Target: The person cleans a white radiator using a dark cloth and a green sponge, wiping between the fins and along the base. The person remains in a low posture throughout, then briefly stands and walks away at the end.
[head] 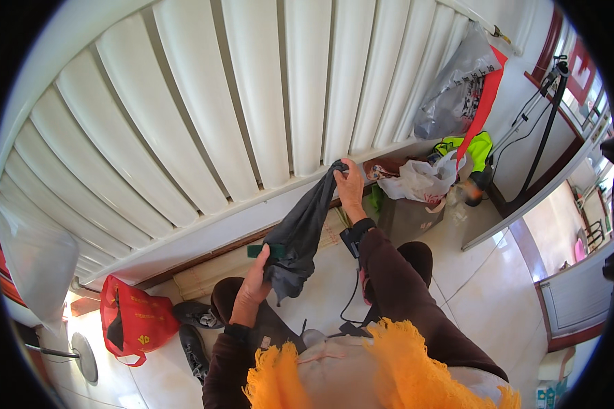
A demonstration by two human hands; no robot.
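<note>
A dark grey cloth (pixel 303 225) is stretched slantwise between my hands, above my lap and in front of a white radiator. My right hand (pixel 352 185) pinches its gathered upper end. Lower down, my left hand (pixel 253 289) holds the wider end, its thumb on a small dark green pad (pixel 258 251) that lies against the fabric. The exact kind of pad is unclear, and the left fingers are mostly hidden behind the cloth.
The white radiator (pixel 253 97) fills the wall ahead. A red bag (pixel 138 322) and dark shoes (pixel 194 350) are on the tiled floor at left. To the right sit a grey box (pixel 412 217), plastic bags (pixel 424 179) and a hanging grey bag (pixel 450 97). An orange fringed scarf (pixel 419 358) hangs over my front.
</note>
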